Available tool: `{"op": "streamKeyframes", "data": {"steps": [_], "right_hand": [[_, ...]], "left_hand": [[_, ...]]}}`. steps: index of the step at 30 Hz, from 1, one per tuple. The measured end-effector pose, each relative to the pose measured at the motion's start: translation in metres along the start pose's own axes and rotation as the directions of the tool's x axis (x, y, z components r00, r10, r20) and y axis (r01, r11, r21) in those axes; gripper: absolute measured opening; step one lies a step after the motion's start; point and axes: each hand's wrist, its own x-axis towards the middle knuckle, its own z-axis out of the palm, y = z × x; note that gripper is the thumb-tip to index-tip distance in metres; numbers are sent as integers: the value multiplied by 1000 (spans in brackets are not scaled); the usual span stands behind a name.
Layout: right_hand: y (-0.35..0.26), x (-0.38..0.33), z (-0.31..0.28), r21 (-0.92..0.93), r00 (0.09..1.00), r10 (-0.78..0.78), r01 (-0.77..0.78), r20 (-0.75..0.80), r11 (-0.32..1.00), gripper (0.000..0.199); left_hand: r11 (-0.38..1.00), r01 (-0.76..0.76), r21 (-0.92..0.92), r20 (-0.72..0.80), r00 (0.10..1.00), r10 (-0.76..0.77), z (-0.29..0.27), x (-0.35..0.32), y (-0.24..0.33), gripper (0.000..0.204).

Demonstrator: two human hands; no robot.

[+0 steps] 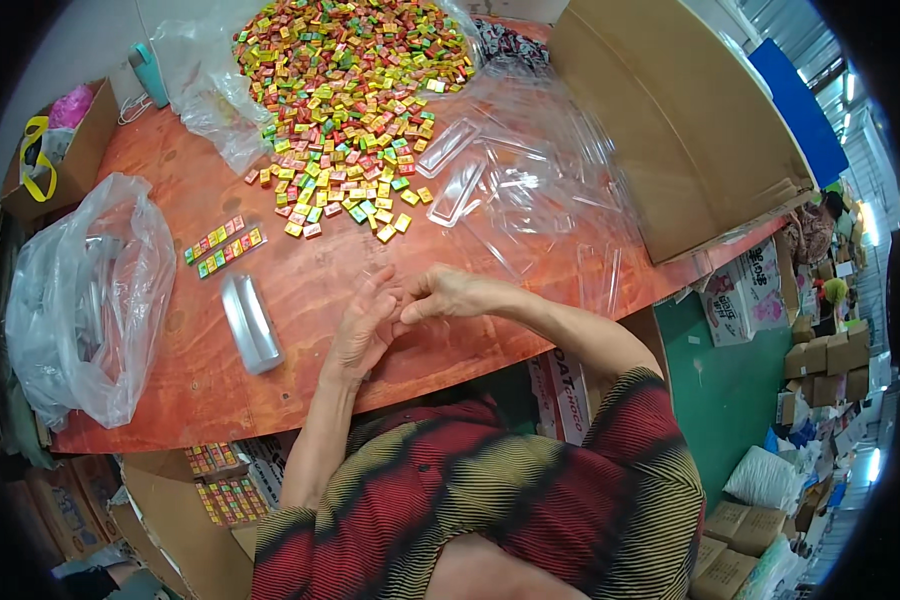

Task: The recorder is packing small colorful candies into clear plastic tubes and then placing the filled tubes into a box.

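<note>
Looking down from the head camera, we see the left hand (362,322) and right hand (448,295) meet near the table's (300,280) near edge, right fingertips pinching at the left fingers (whether anything small sits between them, we cannot tell). Left of them lies a clear plastic tray (251,322), and beyond it two short rows of coloured candies (224,245). The big candy heap (355,80) spreads at the far side, empty clear trays (530,190) to its right.

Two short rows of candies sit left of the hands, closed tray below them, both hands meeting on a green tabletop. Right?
Not quite: the tabletop is reddish-brown, not green. The head view shows the candy rows, the closed clear tray, and left hand meeting right hand as you say.
</note>
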Motion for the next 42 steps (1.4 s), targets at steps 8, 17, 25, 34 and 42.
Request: {"op": "streamKeyframes", "data": {"steps": [8,17,25,34,42], "right_hand": [[20,-10,8,-623,813,-451,146,-367,769,13],[-14,-21,-101,-602,251,-582,-578,-774,551,27],[-6,68,63,300,986,17,33,-164,953,38],[-27,66,76,184,926,-160,233,-343,955,50],[-26,44,51,-567,792,-369,36,-486,823,23]], "left_hand": [[993,-61,-102,-37,998,57,1,-3,-7,64],[-434,424,795,277,382,882,-16,-41,65,61],[388,229,893,-447,565,694,-62,-48,62,45],[906,-381,-186,-302,899,316,-45,-43,37,42],[851,-387,-355,-368,895,253,-40,-29,6,39]]}}
